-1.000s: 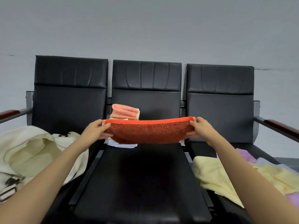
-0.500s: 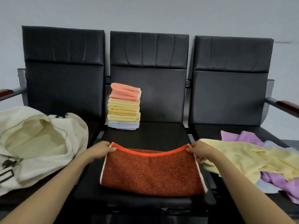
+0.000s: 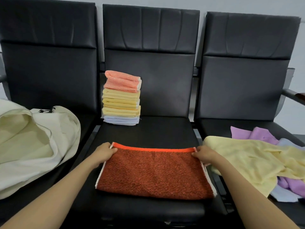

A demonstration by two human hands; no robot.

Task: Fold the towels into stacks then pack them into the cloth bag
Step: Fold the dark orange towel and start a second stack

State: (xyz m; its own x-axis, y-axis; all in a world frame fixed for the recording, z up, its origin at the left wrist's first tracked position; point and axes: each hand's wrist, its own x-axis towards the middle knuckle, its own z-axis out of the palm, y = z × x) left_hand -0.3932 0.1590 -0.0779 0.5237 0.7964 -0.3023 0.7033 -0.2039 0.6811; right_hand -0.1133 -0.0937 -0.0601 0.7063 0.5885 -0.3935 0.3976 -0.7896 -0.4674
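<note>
An orange-red towel (image 3: 153, 172), folded in half, lies flat on the middle seat (image 3: 165, 131). My left hand (image 3: 104, 152) pinches its far left corner and my right hand (image 3: 203, 153) pinches its far right corner. Behind it, against the seat back, stands a stack of folded towels (image 3: 121, 98): pink on top, yellow in the middle, pale blue at the bottom. A cream cloth bag (image 3: 33, 146) lies open on the left seat. Loose yellow, purple and pale blue towels (image 3: 257, 159) are heaped on the right seat.
Three black padded chairs stand joined in a row against a grey wall. A metal armrest (image 3: 293, 95) with a wooden top juts out at the far right. Narrow gaps separate the seats.
Both hands lowered the orange-red towel from mid-air in front of the stack onto the middle seat. It now lies flat, and the view has tilted down and closer.
</note>
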